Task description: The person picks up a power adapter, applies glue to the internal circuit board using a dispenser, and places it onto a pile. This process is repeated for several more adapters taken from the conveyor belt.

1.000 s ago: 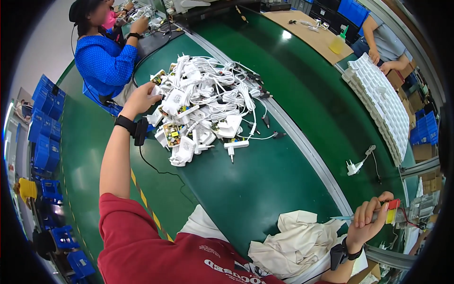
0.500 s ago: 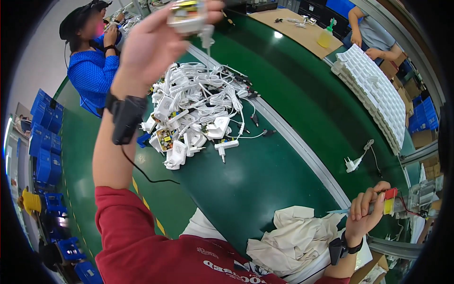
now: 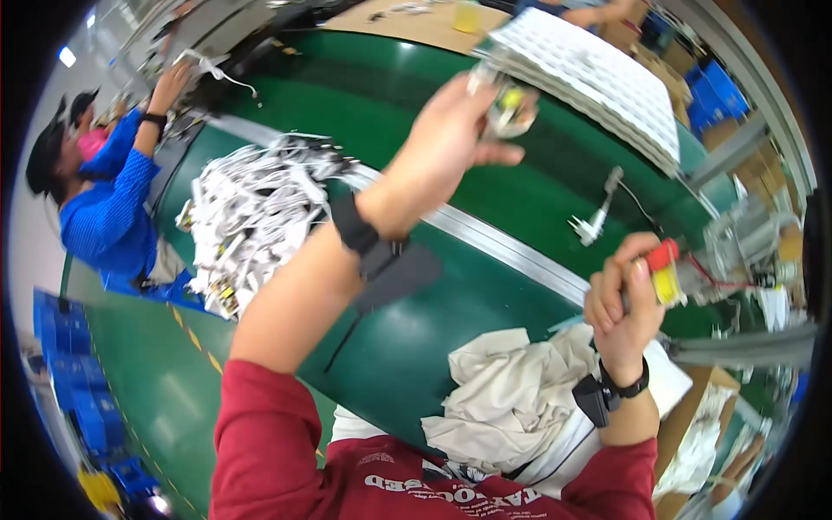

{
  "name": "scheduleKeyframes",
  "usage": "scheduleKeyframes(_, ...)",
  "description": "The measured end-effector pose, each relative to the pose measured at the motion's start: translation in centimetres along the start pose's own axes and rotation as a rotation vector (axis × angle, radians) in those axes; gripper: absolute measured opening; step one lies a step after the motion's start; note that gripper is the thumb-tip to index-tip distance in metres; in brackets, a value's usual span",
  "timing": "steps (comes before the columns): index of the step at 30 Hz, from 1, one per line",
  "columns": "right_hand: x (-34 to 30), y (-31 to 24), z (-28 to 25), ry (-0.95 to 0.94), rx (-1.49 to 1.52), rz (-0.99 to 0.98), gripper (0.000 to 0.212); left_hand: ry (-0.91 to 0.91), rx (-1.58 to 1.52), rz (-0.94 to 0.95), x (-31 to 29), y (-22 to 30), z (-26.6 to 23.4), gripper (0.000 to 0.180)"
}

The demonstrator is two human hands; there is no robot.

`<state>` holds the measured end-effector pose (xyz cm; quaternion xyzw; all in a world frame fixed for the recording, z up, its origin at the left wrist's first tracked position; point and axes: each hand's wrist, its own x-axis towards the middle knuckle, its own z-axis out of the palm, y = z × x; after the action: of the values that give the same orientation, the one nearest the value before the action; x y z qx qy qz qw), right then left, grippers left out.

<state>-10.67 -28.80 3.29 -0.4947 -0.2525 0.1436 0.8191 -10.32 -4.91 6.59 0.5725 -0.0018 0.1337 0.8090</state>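
Observation:
My left hand (image 3: 438, 147) is raised above the far green belt, closed around a white power adapter (image 3: 513, 113). The adapter's housing is open, with a yellow part and circuit pieces showing; motion blurs it. My right hand (image 3: 626, 303) is a closed fist at the right, beside a red and yellow wired part (image 3: 666, 273). What lies inside that fist is hidden by the fingers. A pile of white adapters with coiled cords (image 3: 260, 204) lies to the left on the green table (image 3: 407, 347). One white plug with a cord (image 3: 591, 225) lies on the belt beyond my right hand.
A crumpled cream cloth (image 3: 511, 390) lies near me. A metal rail (image 3: 503, 251) divides table from belt. A white gridded tray stack (image 3: 598, 82) stands far right, with a clear fixture (image 3: 737, 243) nearer. A co-worker in blue (image 3: 108, 225) lifts a white cord at left.
My left hand has carried the open adapter rightward, from over the pile to over the belt. The whole view has shifted. My right hand stays closed beside the red and yellow part.

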Motion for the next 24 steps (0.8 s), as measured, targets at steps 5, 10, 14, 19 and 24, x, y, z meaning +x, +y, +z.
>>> scheduleKeyframes(5, 0.5, -1.0, -0.2, 0.016, -0.077, 0.011, 0.022, 0.030, -0.345, -0.499, -7.6, -11.2, 2.2, 0.029)
scheduleKeyframes(10, 1.3, -1.0, -1.2, 0.060, -0.132, -0.030, 0.023, -0.225, -0.353, -0.636, -11.4, -14.1, 4.5, 0.036)
scheduleKeyframes(14, 1.5, -0.2, -1.3, 0.073, -0.116, -0.034, 0.024, -0.473, -0.378, -0.620, -12.2, -14.7, 5.0, 0.043)
scheduleKeyframes(19, 1.1, -0.4, -0.7, 0.093, -0.200, 0.025, 0.025, -0.473, -0.457, -0.597, -12.2, -14.6, 4.9, 0.046)
scheduleKeyframes(24, 1.3, -0.4, -0.5, 0.100, -0.223, 0.038, 0.027, -0.465, -0.457, -0.592, -12.0, -14.4, 4.8, 0.047)
